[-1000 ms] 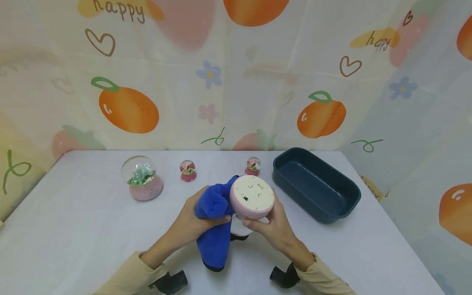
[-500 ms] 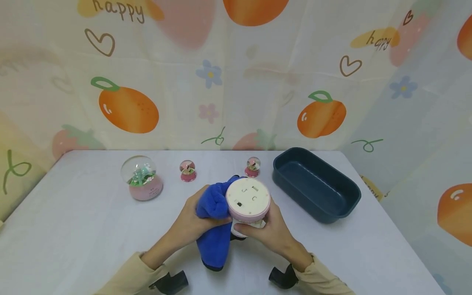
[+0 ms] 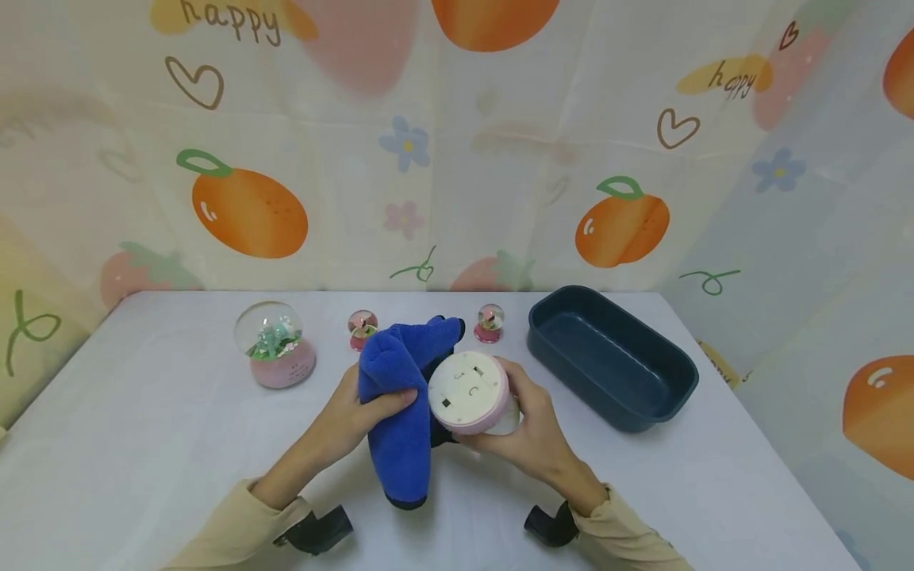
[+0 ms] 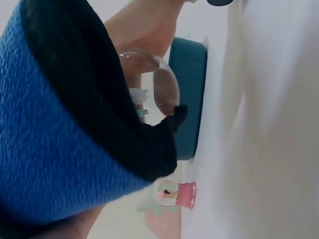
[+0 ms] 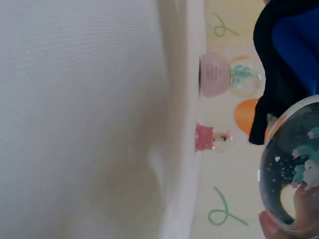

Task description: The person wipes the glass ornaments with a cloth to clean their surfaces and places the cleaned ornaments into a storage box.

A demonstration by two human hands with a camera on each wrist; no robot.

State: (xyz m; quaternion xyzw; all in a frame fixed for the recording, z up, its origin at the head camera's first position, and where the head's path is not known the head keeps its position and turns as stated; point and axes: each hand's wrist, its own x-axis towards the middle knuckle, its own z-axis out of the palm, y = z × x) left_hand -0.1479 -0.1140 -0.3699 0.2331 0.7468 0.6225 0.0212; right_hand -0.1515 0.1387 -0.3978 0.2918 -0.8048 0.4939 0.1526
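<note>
The right hand is holding a big snow globe up off the bench. The fingers are curling around its pink base and glass ball. The globe is tipped over, so its flat cream bottom is facing up at the person. I think it is turned this way so the cloth can get at the glass underneath. From the right wrist view, a fingertip is pressing on the glass ball.

The left hand is at 9 o'clock from the globe, right beside it. It is squeezing a fluffy blue cloth, with the thumb pinching over the front fold. The cloth is bunching up high and hanging down toward the person. It is touching the side of the globe. From the left wrist view, the cloth is wrapping next to the glass ball.

Farther back, at 10 o'clock, another big snow globe with a pink base is standing upright. Two tiny pink snow globes are standing behind the hands, one at 11 o'clock and one at 12 o'clock. A dark blue tub is sitting at 2 o'clock, well apart from the hands. A curtain with oranges is hanging at the back.
</note>
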